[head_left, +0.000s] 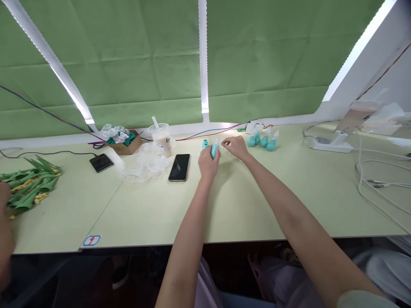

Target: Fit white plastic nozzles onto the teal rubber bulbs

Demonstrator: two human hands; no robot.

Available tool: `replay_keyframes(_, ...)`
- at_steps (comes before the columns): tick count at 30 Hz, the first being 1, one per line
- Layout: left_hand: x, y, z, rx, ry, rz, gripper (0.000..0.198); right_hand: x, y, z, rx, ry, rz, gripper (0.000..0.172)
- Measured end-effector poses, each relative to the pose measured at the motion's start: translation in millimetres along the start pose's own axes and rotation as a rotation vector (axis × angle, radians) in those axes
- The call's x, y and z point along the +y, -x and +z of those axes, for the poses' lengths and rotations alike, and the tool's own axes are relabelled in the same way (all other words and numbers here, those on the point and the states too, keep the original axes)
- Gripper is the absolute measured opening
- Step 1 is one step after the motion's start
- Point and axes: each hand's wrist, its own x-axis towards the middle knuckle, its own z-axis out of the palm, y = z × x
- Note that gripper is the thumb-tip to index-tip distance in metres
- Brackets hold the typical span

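My left hand is closed around a teal squeeze bulb, whose clear narrow tip points up and away from me. Just right of that tip, my right hand has its thumb and fingers pinched together. Whatever the pinch holds, if anything, is too small to make out. A small teal piece with an opening stands on the table just beyond my left hand. To the right of my right hand, several teal bulbs with clear tips stand grouped together.
Left of my hands lie a phone, a clear plastic bag, a lidded drink cup and a cardboard box. A power strip and white cables lie right. At far left, another person's hand touches green pieces.
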Motion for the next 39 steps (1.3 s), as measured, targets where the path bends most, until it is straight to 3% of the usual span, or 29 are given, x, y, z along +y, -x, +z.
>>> replay_keyframes(2, -1, 1, 4.0, -0.024, -0.028, 0.044, 0.03, -11, -1, -18, 0.141, -0.221, 0.074, 0.027)
replay_keyframes(3, -2, 2, 6.1, -0.038, -0.042, 0.07, 0.03, -16, 0, -28, 0.153, -0.345, 0.099, 0.031)
replay_keyframes(7, -3, 6, 13.1, -0.101, -0.125, 0.21, 0.028, -31, 23, -55, -0.152, -0.728, 0.119, 0.031)
replay_keyframes(8, -3, 8, 14.2, -0.115, -0.155, 0.245, 0.028, -32, 31, -56, -0.182, -0.771, 0.144, 0.033)
replay_keyframes(11, 0, 13, 16.5, -0.169, -0.257, 0.327, 0.028, -28, 55, -51, -0.085, -0.879, 0.269, 0.035)
replay_keyframes(16, 4, 19, 19.3, -0.288, -0.407, 0.34, 0.027, -20, 71, -38, -0.014, -0.838, 0.326, 0.023)
replay_keyframes(22, 10, 15, 21.1, -0.327, -0.431, 0.233, 0.031, -33, 73, -36, 0.081, -0.649, 0.225, 0.009)
replay_keyframes(28, 15, 9, 17.4, -0.327, -0.447, 0.171, 0.031, -43, 79, -34, 0.164, -0.508, 0.116, 0.017)
replay_keyframes(32, 26, 3, 13.8, -0.27, -0.386, 0.187, 0.03, -54, 81, -36, 0.269, -0.41, 0.029, 0.019)
replay_keyframes(35, 32, 3, 15.7, -0.234, -0.327, 0.208, 0.033, -49, 78, -56, 0.4, -0.357, 0.067, 0.021)
replay_keyframes(36, 32, 5, 17.1, -0.24, -0.317, 0.199, 0.034, -42, 75, -67, 0.489, -0.341, 0.106, 0.022)
replay_keyframes(39, 28, 12, 19.2, -0.288, -0.286, 0.19, 0.031, -8, 68, -100, 0.985, -0.257, 0.351, 0.026)
